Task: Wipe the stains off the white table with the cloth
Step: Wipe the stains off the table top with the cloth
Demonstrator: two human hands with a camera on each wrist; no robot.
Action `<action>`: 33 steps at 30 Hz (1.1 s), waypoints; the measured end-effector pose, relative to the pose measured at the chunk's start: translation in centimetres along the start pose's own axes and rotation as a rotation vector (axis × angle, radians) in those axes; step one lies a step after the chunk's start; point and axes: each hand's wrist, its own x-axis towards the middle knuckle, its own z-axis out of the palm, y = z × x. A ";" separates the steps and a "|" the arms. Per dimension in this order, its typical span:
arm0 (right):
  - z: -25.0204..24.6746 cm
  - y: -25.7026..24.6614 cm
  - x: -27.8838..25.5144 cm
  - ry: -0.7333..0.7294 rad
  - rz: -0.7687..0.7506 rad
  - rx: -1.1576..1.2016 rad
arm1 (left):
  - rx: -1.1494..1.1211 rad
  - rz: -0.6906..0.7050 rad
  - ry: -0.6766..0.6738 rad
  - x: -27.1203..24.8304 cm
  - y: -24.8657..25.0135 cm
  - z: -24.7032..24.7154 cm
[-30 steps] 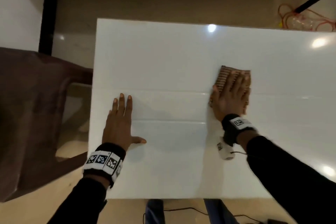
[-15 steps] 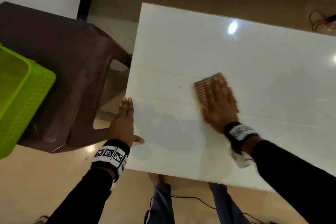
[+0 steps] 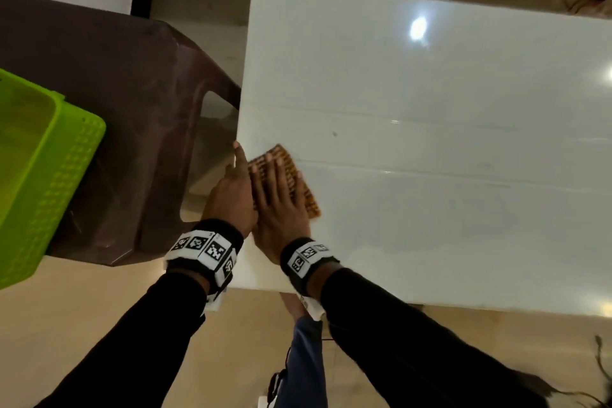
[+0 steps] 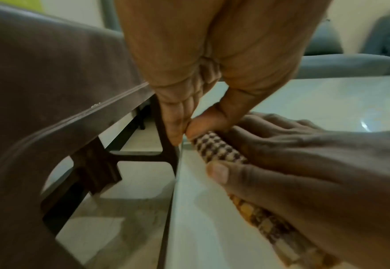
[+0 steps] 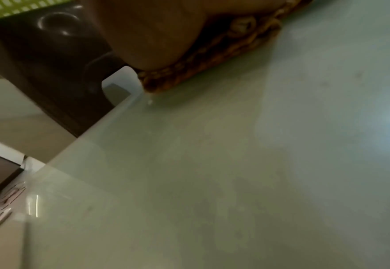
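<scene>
The white table (image 3: 430, 142) fills the right of the head view. A brown and orange checked cloth (image 3: 303, 190) lies at its left edge. My right hand (image 3: 281, 209) presses flat on the cloth with straight fingers. My left hand (image 3: 231, 195) stands against the table's left edge beside the cloth, fingers straight. In the left wrist view the left fingers (image 4: 173, 127) and thumb meet at the edge, and the thumb touches the end of the cloth (image 4: 217, 151). A small dark speck (image 3: 334, 134) sits beyond the cloth. In the right wrist view a pale crumb (image 5: 150, 102) lies by the cloth (image 5: 212, 54).
A brown plastic chair (image 3: 116, 109) stands tight against the table's left edge, with a green basket (image 3: 43, 175) on it. Cables (image 3: 589, 0) lie on the floor at the far right. My legs (image 3: 298, 358) are below the near edge.
My right hand has slid the cloth left across the table to its left edge. My left hand has left the tabletop and now stands at that edge beside the cloth.
</scene>
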 end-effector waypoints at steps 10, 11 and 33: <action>-3.9 27.8 -8.7 0.146 0.249 0.051 | 0.083 0.263 0.066 -1.9 11.0 7.4; -4.4 31.6 -10.9 0.135 0.277 0.040 | 0.083 0.306 0.067 -2.3 13.0 8.6; -1.5 27.9 -16.7 0.189 0.682 0.248 | 0.251 0.332 -0.068 -3.1 20.1 10.7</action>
